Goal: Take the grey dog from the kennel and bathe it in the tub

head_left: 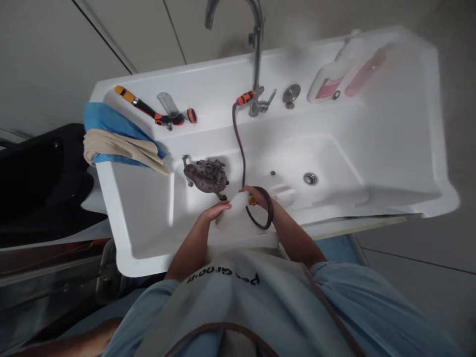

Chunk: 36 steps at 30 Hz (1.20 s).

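A small wet dog (206, 177) with dark, curly fur stands in the left part of the white tub (401, 148). Between my hands is a whitish, see-through container (238, 212), whose outline blends into the tub. My left hand (213, 212) grips its left side with closed fingers, just in front of the dog. My right hand (257, 196) is closed at the container's upper right, around a brown hose (241, 144) with a yellow fitting (253, 200). Part of the hose loops over my right wrist. The fingers partly hide the hose end.
A tall faucet (256, 64) with an orange hose connector (246, 97) rises at the back. On the ledge lie a black-and-orange sprayer (148, 110), a pump bottle (330, 79) and a pink bottle (368, 72). Blue and beige towels (119, 144) drape over the left rim. A drain (310, 179) is right of centre.
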Each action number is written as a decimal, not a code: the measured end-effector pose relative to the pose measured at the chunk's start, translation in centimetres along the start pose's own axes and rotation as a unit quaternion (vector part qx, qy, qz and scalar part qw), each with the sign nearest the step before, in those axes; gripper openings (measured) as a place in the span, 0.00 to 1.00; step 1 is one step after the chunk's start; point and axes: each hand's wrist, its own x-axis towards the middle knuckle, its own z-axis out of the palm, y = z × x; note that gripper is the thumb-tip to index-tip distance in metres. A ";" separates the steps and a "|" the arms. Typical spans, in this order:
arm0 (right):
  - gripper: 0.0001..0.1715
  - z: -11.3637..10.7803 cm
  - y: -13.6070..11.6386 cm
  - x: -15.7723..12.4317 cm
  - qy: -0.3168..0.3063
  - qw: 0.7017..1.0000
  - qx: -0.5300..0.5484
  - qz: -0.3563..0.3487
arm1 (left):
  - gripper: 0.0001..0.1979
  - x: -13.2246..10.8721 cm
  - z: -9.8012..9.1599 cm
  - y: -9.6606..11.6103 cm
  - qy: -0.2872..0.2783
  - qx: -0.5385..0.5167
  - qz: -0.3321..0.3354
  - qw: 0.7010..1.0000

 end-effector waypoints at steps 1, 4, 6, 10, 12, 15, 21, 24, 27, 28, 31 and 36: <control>0.21 0.0 -0.2 -0.1 0.000 1.000 -0.005 -0.001 | 0.32 0.1 0.1 0.0 -0.001 -0.016 -0.010 1.000; 0.21 0.0 -0.9 -0.3 -0.001 0.999 -0.035 -0.016 | 0.32 0.3 0.4 0.2 0.014 -0.043 -0.024 0.999; 0.19 0.2 -1.4 -0.1 -0.007 0.998 -0.064 -0.027 | 0.32 0.5 0.7 0.4 0.023 -0.046 -0.020 0.998; 0.19 1.1 -2.9 0.7 -0.010 0.984 -0.168 -0.057 | 0.38 0.6 1.2 0.6 0.017 -0.037 0.023 0.999; 0.21 1.8 -3.7 0.9 -0.014 0.972 -0.222 -0.078 | 0.42 0.6 1.2 0.7 0.022 -0.028 0.047 0.998; 0.21 2.7 -4.8 0.8 -0.027 0.951 -0.280 -0.127 | 0.41 0.6 1.1 0.9 0.064 -0.014 0.079 0.995; 0.25 3.6 -5.7 0.1 -0.027 0.909 -0.378 -0.176 | 0.33 0.8 1.5 1.4 0.103 -0.048 0.105 0.988; 0.25 3.8 -5.8 0.0 -0.033 0.906 -0.385 -0.173 | 0.32 0.9 1.8 1.5 0.100 -0.058 0.104 0.988; 0.29 4.1 -6.0 -0.2 -0.035 0.910 -0.381 -0.162 | 0.32 1.2 1.9 1.2 0.106 -0.040 0.093 0.989; 0.30 4.2 -6.0 -0.3 -0.037 0.911 -0.379 -0.159 | 0.32 1.3 1.9 1.1 0.106 -0.031 0.089 0.990; 0.30 4.2 -6.0 -0.7 -0.046 0.915 -0.371 -0.152 | 0.34 1.7 1.9 0.7 0.103 -0.006 0.089 0.991; 0.26 3.8 -5.5 -0.8 -0.056 0.928 -0.340 -0.142 | 0.35 2.1 1.9 0.1 0.105 0.035 0.104 0.988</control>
